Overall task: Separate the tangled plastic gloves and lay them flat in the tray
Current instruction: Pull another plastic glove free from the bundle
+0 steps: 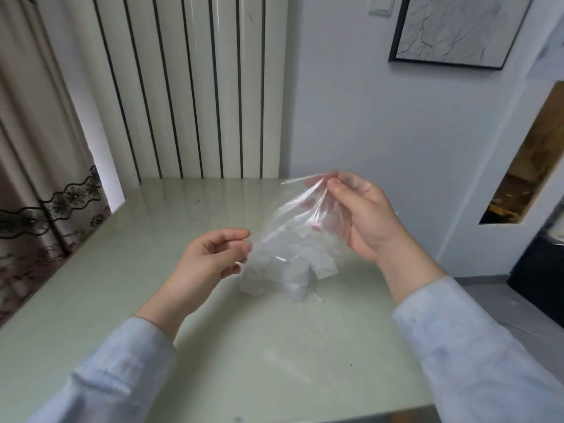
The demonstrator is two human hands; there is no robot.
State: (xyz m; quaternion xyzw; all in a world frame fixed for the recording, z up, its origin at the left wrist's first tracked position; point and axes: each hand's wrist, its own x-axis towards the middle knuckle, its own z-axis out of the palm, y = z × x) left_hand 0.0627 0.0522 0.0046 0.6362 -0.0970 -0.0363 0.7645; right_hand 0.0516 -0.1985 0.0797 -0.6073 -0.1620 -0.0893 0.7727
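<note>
Above the glossy pale-green bench (152, 270), the left hand (210, 254) and right hand (363, 215) each pinch the tangled clear thin-plastic gloves (290, 254). Separating seems underway, and the next move likely calls for gentle peeling.

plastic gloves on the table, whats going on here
A person is pulling a clear plastic glove out between both hands. The right hand pinches its upper edge, raised over the table. The left hand pinches its lower side. The tangled bundle sits on the table just below. No tray is in view, and nothing is laid flat yet.
</note>
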